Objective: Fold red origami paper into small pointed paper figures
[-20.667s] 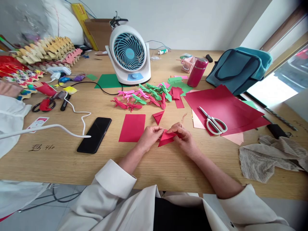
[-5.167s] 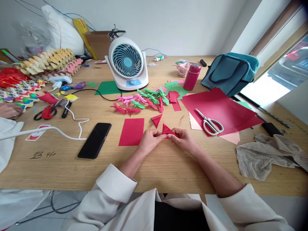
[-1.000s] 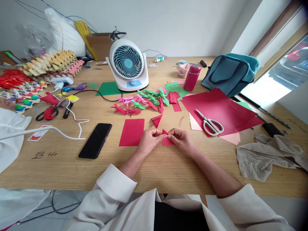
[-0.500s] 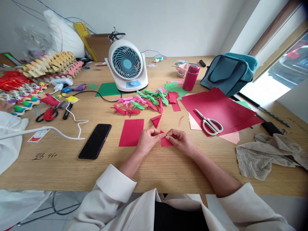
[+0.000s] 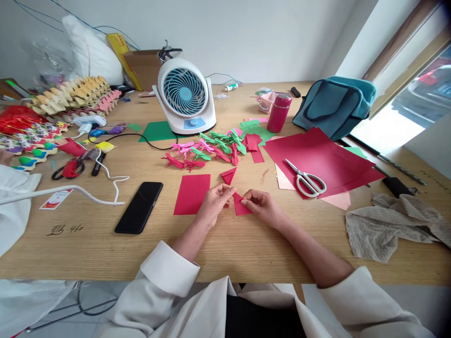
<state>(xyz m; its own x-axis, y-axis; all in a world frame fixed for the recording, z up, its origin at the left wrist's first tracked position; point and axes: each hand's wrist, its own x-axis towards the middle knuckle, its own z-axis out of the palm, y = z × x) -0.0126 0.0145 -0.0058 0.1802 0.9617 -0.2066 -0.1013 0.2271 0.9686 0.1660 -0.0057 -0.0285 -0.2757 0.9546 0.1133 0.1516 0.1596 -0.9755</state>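
Note:
A small folded piece of red paper (image 5: 241, 208) is between my hands, just above or on the table. My right hand (image 5: 264, 206) pinches its right side between thumb and fingers. My left hand (image 5: 216, 202) is closed, thumb against forefinger, at the paper's upper left tip; the fingers partly hide that tip. Just beyond lies a folded red paper triangle (image 5: 228, 176). Left of my left hand, partly behind it, is a flat red paper rectangle (image 5: 190, 195).
Folded paper pieces (image 5: 202, 150) in pink, green and red lie ahead. Scissors (image 5: 310, 183) rest on large red sheets (image 5: 331, 159). A phone (image 5: 139, 207), a fan (image 5: 185, 96), a flask (image 5: 279, 112), a bag (image 5: 334, 105) and a cloth (image 5: 377, 227) surround the work area. Another person's sleeve (image 5: 14, 202) is at left.
My left thumb has drawn back a little to the left from the middle of the small red paper, so more of it shows. My right hand keeps its pinch.

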